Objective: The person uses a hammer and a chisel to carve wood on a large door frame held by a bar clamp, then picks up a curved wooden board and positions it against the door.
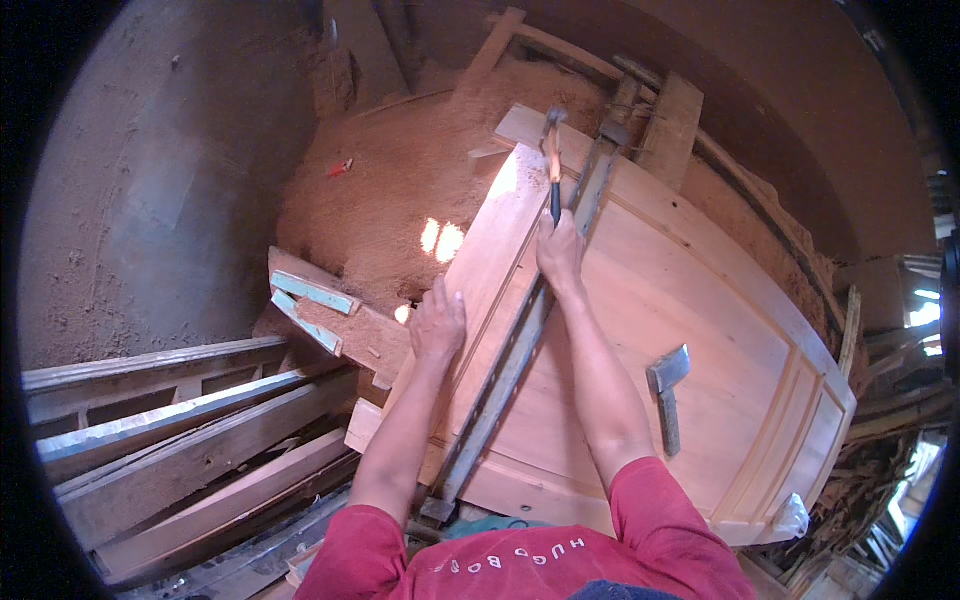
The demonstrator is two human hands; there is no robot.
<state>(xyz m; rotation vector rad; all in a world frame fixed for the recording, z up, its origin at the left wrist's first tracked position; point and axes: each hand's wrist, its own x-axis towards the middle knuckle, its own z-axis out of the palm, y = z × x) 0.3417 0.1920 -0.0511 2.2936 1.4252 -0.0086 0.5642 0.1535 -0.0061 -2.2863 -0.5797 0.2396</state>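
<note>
A panelled wooden door lies flat in front of me, with a long metal bar clamp stretched across it. My right hand is closed around the dark grip of a hammer, its head over the door's far left corner. Along the door's left edge, my left hand rests on the wooden side rail with its fingers stretched out. A hatchet with a short handle lies on the door panel, to the right of my right forearm.
Sawdust covers the ground beyond the door, where a small red object lies. Several long timbers are stacked at the lower left. A board with pale blue pieces sits left of the door. A white plastic bag is at its lower right corner.
</note>
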